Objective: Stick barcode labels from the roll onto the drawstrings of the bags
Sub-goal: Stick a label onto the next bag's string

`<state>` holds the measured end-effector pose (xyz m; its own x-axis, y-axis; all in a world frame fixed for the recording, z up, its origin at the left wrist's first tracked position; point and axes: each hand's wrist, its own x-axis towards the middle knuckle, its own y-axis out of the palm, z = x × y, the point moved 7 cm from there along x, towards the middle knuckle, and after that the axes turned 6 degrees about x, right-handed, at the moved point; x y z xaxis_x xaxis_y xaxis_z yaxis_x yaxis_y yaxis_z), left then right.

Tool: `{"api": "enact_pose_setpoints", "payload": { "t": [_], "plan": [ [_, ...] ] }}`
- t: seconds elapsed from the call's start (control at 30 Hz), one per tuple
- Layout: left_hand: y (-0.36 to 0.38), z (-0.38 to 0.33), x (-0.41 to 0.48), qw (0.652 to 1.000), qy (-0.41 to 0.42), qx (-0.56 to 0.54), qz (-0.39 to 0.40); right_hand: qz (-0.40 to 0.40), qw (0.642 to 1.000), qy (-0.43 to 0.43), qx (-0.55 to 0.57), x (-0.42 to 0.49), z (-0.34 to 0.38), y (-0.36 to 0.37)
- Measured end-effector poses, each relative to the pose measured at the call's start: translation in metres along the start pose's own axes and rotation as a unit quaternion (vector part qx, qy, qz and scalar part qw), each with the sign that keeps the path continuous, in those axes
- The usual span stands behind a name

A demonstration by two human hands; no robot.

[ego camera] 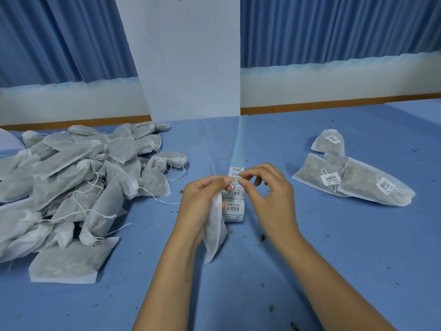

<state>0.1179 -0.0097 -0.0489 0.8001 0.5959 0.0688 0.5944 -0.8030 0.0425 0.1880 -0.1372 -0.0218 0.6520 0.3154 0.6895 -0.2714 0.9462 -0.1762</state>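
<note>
Grey-white unlabelled bags lay heaped at the left, by my judgement the bulk of the work still to do. At centre the left hand gripped one bag in curled fingers. Its thumb and forefinger met the pinching right hand on a small white piece, probably a label, though it was too blurred to tell. Beneath lay the label strip, its barcodes and characters too small to read. At the right, a few labelled bags lay finished.
</note>
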Motion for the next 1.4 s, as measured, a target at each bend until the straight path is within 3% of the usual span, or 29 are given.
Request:
{"api": "enact_pose_setpoints", "payload": {
  "t": [0.17, 1.13, 1.23, 1.4],
  "plan": [
    [0.004, 0.001, -0.001, 1.000, -0.001, -0.008, 0.025, -0.028, 0.989, -0.127, -0.073, -0.004, 0.019, -0.002],
    [0.004, 0.001, 0.001, 0.997, 0.020, 0.069, -0.010, -0.044, 0.986, -0.090, -0.134, -0.002, 0.011, -0.006],
    [0.005, 0.002, 0.002, 0.995, 0.023, 0.095, 0.010, -0.040, 0.992, -0.038, -0.112, 0.000, 0.004, -0.007],
    [-0.011, -0.002, 0.003, 0.990, 0.011, 0.142, 0.011, -0.074, 0.978, 0.173, 0.086, 0.006, -0.028, -0.022]
  ]
}}
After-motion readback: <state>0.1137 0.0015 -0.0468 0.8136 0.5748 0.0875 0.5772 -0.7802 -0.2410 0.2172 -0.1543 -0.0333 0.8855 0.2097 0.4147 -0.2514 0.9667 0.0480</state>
